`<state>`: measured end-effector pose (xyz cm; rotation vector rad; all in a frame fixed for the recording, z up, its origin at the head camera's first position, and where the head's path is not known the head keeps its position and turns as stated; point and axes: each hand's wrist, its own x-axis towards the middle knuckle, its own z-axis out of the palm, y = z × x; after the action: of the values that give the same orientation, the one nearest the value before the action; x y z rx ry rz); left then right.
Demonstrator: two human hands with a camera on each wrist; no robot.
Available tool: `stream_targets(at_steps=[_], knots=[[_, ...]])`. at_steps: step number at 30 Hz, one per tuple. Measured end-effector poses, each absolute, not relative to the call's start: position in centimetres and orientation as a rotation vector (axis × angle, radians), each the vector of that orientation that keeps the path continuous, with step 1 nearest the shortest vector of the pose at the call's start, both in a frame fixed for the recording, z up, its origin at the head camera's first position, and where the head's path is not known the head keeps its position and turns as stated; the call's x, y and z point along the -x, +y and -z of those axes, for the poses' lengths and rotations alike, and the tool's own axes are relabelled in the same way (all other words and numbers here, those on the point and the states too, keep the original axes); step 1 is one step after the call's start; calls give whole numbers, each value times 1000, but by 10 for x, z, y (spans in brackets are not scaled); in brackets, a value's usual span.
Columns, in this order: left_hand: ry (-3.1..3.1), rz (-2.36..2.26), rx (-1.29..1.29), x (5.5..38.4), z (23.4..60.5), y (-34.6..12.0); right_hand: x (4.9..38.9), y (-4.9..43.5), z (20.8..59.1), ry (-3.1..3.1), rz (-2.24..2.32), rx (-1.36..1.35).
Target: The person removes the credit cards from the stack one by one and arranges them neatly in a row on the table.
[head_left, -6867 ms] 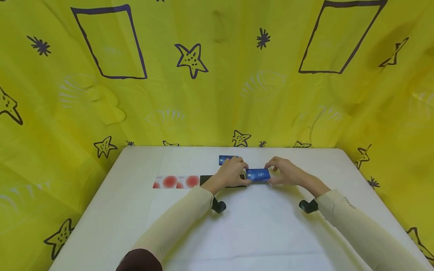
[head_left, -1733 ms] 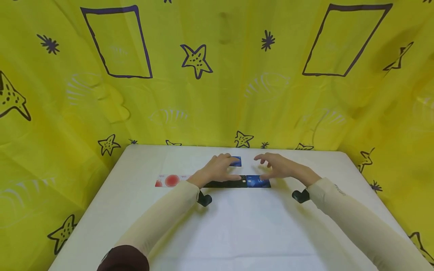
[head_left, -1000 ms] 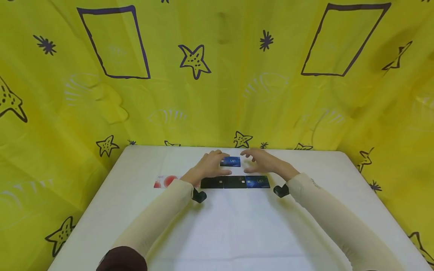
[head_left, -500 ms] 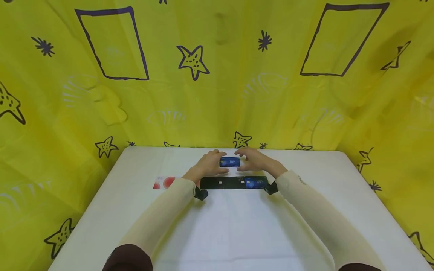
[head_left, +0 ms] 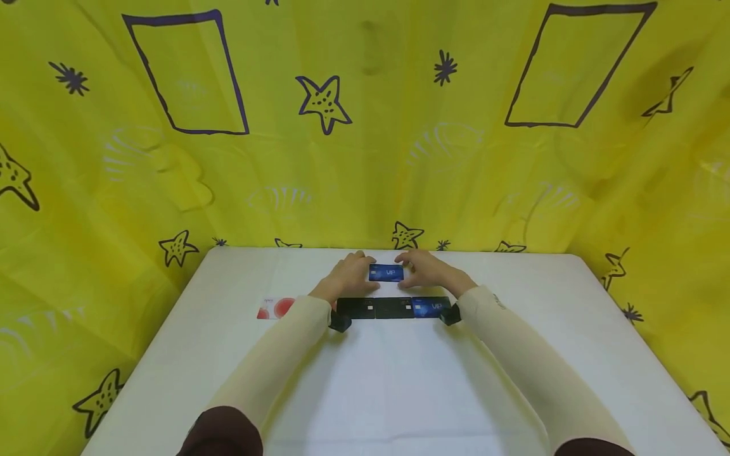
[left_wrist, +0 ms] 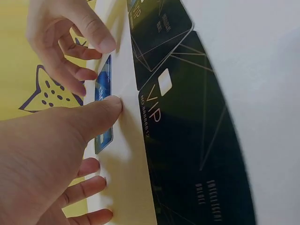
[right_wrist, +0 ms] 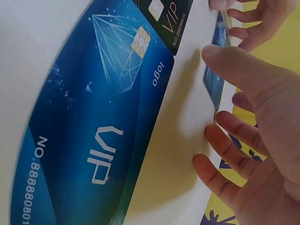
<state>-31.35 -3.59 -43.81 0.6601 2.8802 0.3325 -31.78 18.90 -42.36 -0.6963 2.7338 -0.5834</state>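
A blue VIP card lies flat near the table's far edge, in the middle of the head view. My left hand is at its left end and my right hand at its right end. Each hand has its thumb on the near side of the card and its fingers on the far side. In the left wrist view, the left thumb hides part of the blue card; the fingers are spread. The right wrist view shows the right hand with fingers apart. Neither hand visibly pinches the card.
Nearer me runs a row of cards end to end: red-and-white ones partly under the left sleeve, two black VIP cards, and a second blue VIP card at the right end. A yellow patterned curtain stands behind the white table.
Earlier both hands held a blue card by the row's right end; it now lies in the row, released. Both hands have since moved left and away from me, closing in around the other blue card.
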Motion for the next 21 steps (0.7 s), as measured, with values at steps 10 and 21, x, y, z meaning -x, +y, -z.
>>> stream_targets(at_steps=[10, 21], knots=[[2844, -322, -629, 315, 432, -33, 320, 187, 424, 2702, 603, 633], [2820, -356, -623, 317, 430, -32, 324, 186, 426, 2709, 606, 631]])
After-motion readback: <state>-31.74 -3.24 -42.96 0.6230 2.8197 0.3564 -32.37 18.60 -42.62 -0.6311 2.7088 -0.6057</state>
